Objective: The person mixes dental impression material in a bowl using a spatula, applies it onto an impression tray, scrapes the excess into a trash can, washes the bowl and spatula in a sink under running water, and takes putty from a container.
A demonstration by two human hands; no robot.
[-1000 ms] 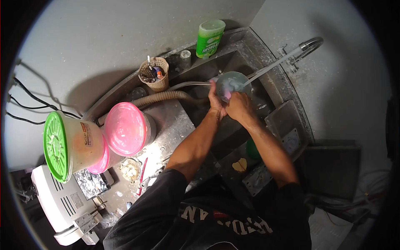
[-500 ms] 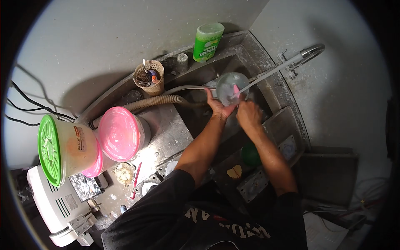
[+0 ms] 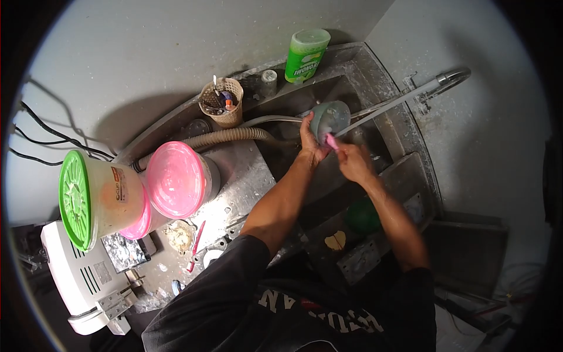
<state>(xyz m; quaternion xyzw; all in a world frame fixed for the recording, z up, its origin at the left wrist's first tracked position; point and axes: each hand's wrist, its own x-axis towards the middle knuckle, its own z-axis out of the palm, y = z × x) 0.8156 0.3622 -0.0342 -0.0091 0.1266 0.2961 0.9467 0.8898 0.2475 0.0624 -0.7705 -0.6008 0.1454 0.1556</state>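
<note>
My left hand (image 3: pixel 311 142) is wrapped round the near left side of a greyish-green bowl (image 3: pixel 336 116), held tilted above the sink (image 3: pixel 384 132). My right hand (image 3: pixel 355 163) grips a pink-handled tool (image 3: pixel 332 142), its working end inside the bowl by the near rim. That end is blurred, so I cannot tell whether it is a brush. From the tap (image 3: pixel 404 102), a long spout slants down to the bowl, and its tip is close to my fingers.
A green soap bottle (image 3: pixel 307 56) stands on the sink's back ledge, with a woven cup of small items (image 3: pixel 223 102) to its left. A ribbed hose (image 3: pixel 229 136) runs into the basin. Lidded tubs (image 3: pixel 176 179) and a white machine (image 3: pixel 88 281) occupy the left counter.
The bowl has tipped over further in my left hand. My right hand has drawn the pink tool from the bowl's middle towards its near rim. The whole view has shifted slightly.
</note>
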